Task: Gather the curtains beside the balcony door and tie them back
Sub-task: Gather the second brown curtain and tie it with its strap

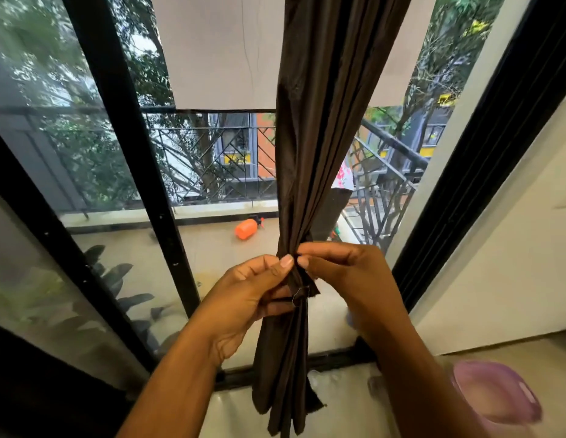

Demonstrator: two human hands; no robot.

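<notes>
Curtain (310,172), dark brown, hangs gathered into a narrow bundle before the balcony door glass (212,254). Left hand (247,295) grips the bundle, thumb and fingers curled round it. Right hand (345,273) pinches fabric at the same cinch point. Beyond, an orange spray bottle (247,227) lies on the balcony floor near the railing (218,159).

Dark brown curtain (310,159) hangs gathered before the balcony door (123,159). Left hand (247,295) and right hand (348,276) pinch the bundle's tie-back (307,290). Orange spray bottle (247,228) lies far outside.
</notes>
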